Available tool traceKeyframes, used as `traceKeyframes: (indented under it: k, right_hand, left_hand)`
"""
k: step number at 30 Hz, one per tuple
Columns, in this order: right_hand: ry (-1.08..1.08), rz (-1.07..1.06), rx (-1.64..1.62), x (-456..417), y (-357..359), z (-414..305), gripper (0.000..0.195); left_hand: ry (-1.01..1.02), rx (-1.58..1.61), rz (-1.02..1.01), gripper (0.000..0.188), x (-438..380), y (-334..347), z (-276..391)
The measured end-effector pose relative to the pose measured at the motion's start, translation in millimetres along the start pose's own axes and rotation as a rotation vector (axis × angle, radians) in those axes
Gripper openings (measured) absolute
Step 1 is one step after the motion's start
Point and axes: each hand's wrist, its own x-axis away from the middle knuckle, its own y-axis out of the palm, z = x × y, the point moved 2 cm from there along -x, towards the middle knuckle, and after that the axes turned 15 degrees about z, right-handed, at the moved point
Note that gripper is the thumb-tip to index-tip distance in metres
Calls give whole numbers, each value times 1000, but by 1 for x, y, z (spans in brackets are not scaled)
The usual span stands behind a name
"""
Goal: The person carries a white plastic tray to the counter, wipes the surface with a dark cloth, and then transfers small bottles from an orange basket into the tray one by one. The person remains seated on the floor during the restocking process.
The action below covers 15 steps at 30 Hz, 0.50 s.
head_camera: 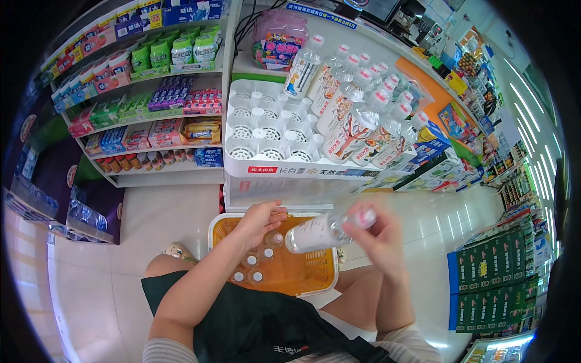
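Observation:
My right hand (379, 233) grips a clear plastic water bottle (313, 233) around its capped neck. The bottle lies tilted almost level, its base pointing left over an orange plastic basket (290, 274). Close to the basket's far rim is my left hand (263, 222), fingers loosely bent and apart, with nothing seen in it; whether it touches the rim is unclear. Inside the basket, several bottles with pale caps (252, 260) stand upright toward the left side. Beyond the basket, a white bottle display rack (240, 165) carries several pink-capped water bottles (345, 131) on its right part.
Shelves of gum and candy (150, 118) rise at the left. A large pink-lidded candy jar (279, 38) sits behind the rack. Stacked green cartons (490, 272) stand at the right, and a dark purple display (91, 195) at the far left. My knees flank the basket on the tiled floor (168, 206).

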Motion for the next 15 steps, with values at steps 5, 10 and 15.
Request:
traceKeyframes:
  k: [5, 10, 15]
  right_hand:
    - [-222, 33, -69, -66, -1, -93, 23]
    - [-451, 159, 137, -142, 28, -125, 23]
    - [-586, 258, 233, -226, 89, -101, 28]
  left_hand:
    - [90, 76, -93, 43, 1, 1, 6]
    - [141, 146, -156, 43, 7, 13, 18]
    - [153, 194, -155, 42, 7, 7, 25]
